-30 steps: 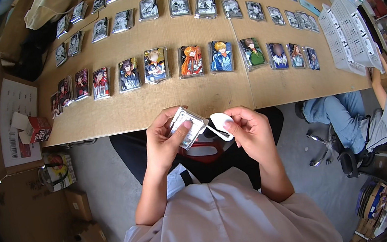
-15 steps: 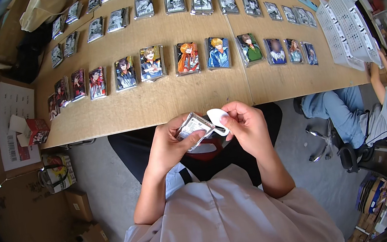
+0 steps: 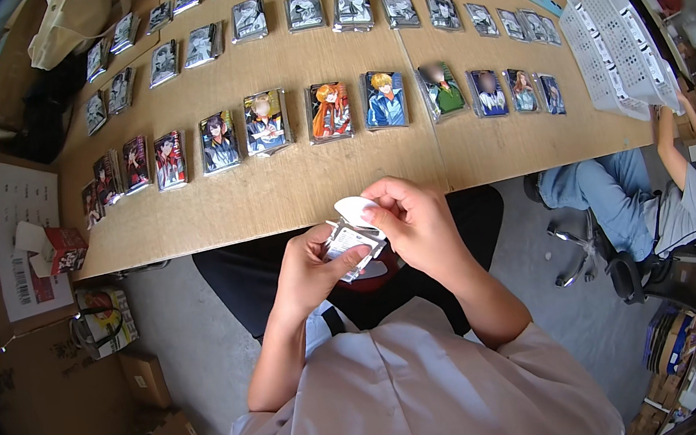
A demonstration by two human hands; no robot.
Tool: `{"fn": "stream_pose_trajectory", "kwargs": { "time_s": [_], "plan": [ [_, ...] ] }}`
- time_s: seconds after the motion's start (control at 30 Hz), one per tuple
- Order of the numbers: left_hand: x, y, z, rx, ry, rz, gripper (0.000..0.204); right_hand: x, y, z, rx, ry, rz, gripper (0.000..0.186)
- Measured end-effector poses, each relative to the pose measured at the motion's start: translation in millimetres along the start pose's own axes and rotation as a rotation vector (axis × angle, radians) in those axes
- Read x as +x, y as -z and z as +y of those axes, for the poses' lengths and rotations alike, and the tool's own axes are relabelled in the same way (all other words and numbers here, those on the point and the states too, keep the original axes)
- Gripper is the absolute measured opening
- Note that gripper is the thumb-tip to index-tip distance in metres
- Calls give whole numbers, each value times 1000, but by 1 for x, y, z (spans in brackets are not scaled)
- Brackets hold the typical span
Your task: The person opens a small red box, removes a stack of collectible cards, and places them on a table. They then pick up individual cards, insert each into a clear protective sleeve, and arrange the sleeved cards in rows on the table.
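Note:
Over my lap, just off the near table edge, my left hand [image 3: 306,270] grips a small flat packet [image 3: 348,241] in a clear, shiny wrapper with a pale printed face. Its thumb lies across the packet. My right hand [image 3: 414,222] pinches a white, rounded, flat tool [image 3: 353,209] between thumb and fingers. The tool rests at the packet's upper edge; their exact contact is partly covered by my fingers. Beyond my hands, a near row of wrapped card stacks with coloured pictures, including an orange-haired figure's stack [image 3: 329,111], stretches across the table.
Further rows of grey-toned card stacks [image 3: 305,12] cover the brown table [image 3: 274,194]. White plastic baskets [image 3: 611,60] stand at its right edge, near a seated person [image 3: 691,191]. A cardboard box [image 3: 25,232] with a small red box [image 3: 63,249] is at left.
My right hand and the white tool have moved left, across the packet's upper edge. My left hand still holds the packet, now tilted differently. The view has shifted slightly.

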State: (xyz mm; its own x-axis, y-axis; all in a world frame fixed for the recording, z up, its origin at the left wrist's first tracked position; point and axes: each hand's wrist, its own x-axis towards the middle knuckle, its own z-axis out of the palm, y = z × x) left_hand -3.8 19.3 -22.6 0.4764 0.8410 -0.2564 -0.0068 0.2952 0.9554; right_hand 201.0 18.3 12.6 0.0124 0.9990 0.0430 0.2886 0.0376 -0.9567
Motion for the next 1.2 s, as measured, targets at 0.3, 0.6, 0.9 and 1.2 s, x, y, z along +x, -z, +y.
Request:
{"fn": "stream_pose_trajectory", "kwargs": {
  "time_s": [0.3, 0.6, 0.9, 1.2],
  "plan": [
    [-15, -4, -5, -105, 129, 22, 26, 54, -18, -12, -247, 199, -44, 13],
    [-33, 32, 21, -325, 35, 30, 55, 45, -18, 12, -604, 328, 159, 24],
    [-1, 5, 25, -207, 112, -353, 69, -12, 27, -7, -120, 160, -64, 19],
    [10, 2, -6, -149, -48, -9, 17, -27, 58, 11, 371, -184, -35, 23]
  ]
}}
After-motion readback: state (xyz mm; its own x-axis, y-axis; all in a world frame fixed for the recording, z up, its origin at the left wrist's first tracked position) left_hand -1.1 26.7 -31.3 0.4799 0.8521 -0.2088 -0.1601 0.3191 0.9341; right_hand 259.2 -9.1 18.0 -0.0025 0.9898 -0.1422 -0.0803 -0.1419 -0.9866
